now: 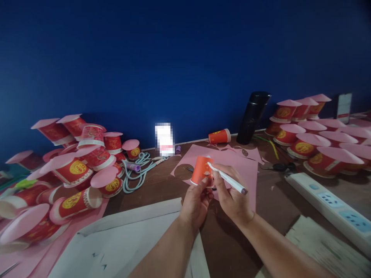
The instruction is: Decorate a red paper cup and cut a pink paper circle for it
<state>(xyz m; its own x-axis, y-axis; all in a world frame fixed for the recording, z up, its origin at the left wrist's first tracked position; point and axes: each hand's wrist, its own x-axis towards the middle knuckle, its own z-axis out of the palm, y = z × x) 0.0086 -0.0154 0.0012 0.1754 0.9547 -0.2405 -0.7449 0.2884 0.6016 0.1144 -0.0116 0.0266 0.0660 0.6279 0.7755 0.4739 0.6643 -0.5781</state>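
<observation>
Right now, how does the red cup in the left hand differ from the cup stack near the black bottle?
The held cup is near upright in the left hand; the cup stack lies on its side. The white pen points at the held cup; no hand touches the cup stack. The held cup shows one rim, the cup stack several. Both are red.

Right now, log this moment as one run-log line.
left hand: holds orange-red paper cup | right hand: holds slim white marker, tip at cup | nearby: cut pink paper sheet, black cylindrical flask
</observation>
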